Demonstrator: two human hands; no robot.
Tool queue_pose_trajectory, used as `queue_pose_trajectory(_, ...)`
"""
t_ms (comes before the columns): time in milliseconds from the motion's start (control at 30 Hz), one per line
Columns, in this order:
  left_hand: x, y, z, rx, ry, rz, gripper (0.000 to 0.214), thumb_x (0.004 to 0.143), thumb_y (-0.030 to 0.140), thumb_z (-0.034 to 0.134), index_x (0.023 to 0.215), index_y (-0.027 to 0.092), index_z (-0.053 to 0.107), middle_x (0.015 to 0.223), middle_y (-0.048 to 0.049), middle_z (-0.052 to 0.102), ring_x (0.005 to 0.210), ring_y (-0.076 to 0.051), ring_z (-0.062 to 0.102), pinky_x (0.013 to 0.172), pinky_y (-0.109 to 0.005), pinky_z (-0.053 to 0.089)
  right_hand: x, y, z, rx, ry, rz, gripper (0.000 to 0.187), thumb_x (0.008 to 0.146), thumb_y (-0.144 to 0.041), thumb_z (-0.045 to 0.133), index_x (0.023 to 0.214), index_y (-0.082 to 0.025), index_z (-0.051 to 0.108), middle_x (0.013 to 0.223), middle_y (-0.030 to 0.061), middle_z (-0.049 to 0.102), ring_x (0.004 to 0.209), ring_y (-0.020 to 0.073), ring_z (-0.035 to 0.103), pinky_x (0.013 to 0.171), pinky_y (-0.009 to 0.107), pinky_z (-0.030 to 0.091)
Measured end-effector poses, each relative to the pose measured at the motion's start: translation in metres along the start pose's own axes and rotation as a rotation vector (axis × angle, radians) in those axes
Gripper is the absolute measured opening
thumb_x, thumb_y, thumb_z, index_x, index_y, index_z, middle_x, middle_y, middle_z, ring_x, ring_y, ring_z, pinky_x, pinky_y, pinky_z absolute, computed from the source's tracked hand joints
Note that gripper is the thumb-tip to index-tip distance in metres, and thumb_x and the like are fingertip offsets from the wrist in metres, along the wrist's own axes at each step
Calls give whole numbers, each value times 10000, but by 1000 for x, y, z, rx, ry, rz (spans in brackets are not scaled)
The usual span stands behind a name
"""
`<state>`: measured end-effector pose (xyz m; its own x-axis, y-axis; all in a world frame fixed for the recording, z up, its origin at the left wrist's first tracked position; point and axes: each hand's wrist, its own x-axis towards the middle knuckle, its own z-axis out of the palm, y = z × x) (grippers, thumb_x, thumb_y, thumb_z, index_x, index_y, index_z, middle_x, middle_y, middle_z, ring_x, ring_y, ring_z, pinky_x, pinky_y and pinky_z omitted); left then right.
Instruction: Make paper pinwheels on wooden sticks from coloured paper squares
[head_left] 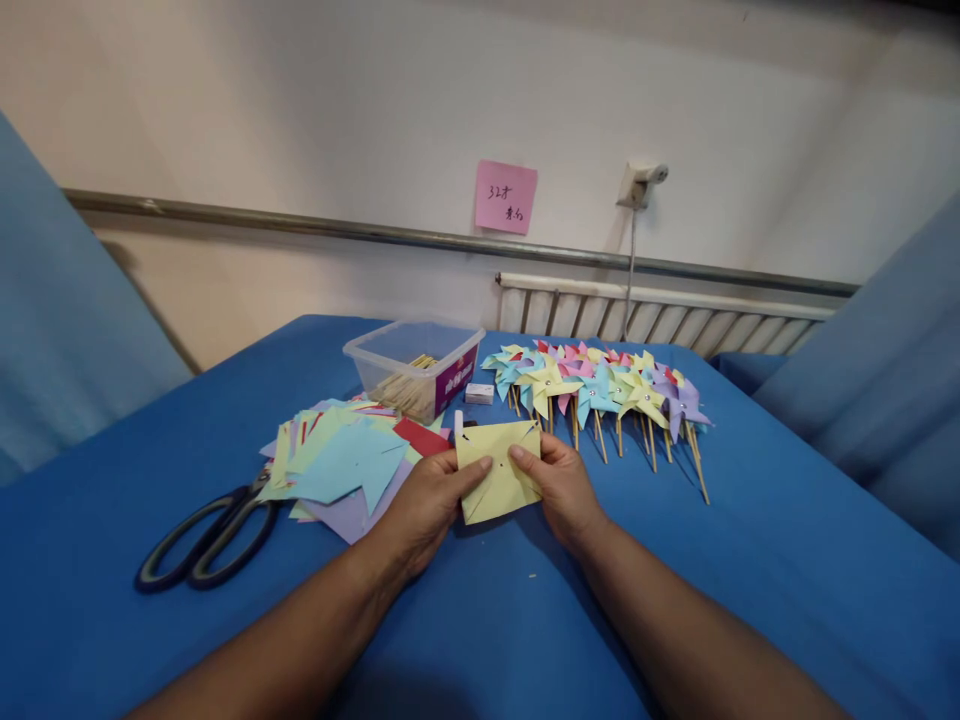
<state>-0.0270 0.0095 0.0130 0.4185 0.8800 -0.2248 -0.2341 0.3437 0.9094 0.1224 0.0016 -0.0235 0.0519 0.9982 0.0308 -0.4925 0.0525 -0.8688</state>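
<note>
Between my two hands is a yellow paper square (504, 492), with slits running in from its corners and a small hole at its middle. My left hand (427, 500) pinches its left edge, thumb on top. On the opposite edge, my right hand (566, 487) grips it the same way. The fingers beneath the paper are mostly hidden. Just left of my left hand lies a pile of cut coloured paper, topped by a light blue sheet (349, 460). A red paper piece (420, 437) pokes out beside it.
Black-handled scissors (206, 540) lie at the left, blades under the pile. Behind stands a clear plastic box (412, 345) of wooden sticks (409, 388), beside a small white box (479, 394). Finished paper pinwheels (600, 388) on sticks lie at the back right of the blue-covered table (780, 560).
</note>
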Motion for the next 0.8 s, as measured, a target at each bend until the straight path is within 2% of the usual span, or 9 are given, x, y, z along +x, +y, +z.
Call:
queue_pose_trajectory(167, 1, -2, 1, -4, 16, -10, 405, 687, 285, 744, 1042, 103, 677, 950, -140, 727, 808, -235, 683, 760, -334, 514, 0, 2, 1, -64, -7, -19, 283, 674, -366, 744, 879, -184, 675, 799, 32, 719, 662, 185, 652, 669, 340, 517)
queue_pose_trajectory(267, 1, -1, 2, -34, 54, 2, 398, 688, 260, 741, 1045, 99, 670, 944, -139, 729, 810, -238, 686, 764, -338, 523, 1, 3, 0, -157, 15, -98, 287, 710, -362, 702, 931, -195, 627, 864, 41, 697, 739, 190, 647, 702, 340, 518)
queue_pose_trajectory(333, 1, 2, 2, -86, 88, 19, 392, 695, 229, 728, 1059, 102, 660, 955, -142, 726, 830, -247, 686, 772, -349, 530, -1, 1, 0, -322, 83, -246, 348, 735, -328, 666, 1048, -208, 573, 975, 64, 663, 840, 202, 630, 731, 343, 513)
queue_pose_trajectory(433, 2, 7, -1, -193, 128, 34, 358, 724, 173, 685, 1072, 101, 644, 975, -141, 721, 854, -253, 682, 780, -358, 536, -9, -7, 2, -721, 132, -580, 431, 742, -219, 610, 1163, -222, 515, 1200, 107, 541, 1071, 245, 542, 856, 404, 473)
queue_pose_trajectory(500, 2, 11, -3, -251, 118, 30, 331, 740, 148, 657, 1067, 104, 639, 981, -130, 719, 874, -253, 677, 798, -359, 534, -16, -13, 5, -964, 31, -743, 426, 738, -145, 567, 1151, -241, 530, 1300, 102, 453, 1209, 266, 441, 978, 465, 389)
queue_pose_trajectory(600, 2, 14, -5, -278, 100, 35, 290, 753, 139, 636, 1042, 112, 645, 997, -110, 716, 931, -245, 661, 836, -340, 521, -22, -15, 10, -1210, -139, -825, 449, 718, -79, 544, 1129, -258, 551, 1369, 83, 384, 1290, 279, 346, 1044, 509, 300)
queue_pose_trajectory(667, 3, 15, -5, -261, 96, 41, 269, 764, 151, 624, 1030, 122, 649, 1023, -99, 709, 980, -238, 643, 861, -319, 508, -22, -12, 12, -1301, -173, -837, 410, 720, -84, 567, 1088, -263, 574, 1380, 73, 380, 1303, 289, 318, 1044, 521, 285)
queue_pose_trajectory(800, 2, 14, -4, -194, 79, 17, 265, 779, 185, 602, 1038, 141, 643, 1023, -100, 704, 991, -247, 637, 826, -322, 517, -17, -6, 11, -1341, -149, -857, 235, 763, -150, 608, 964, -271, 621, 1314, 53, 461, 1279, 286, 337, 1018, 515, 305)
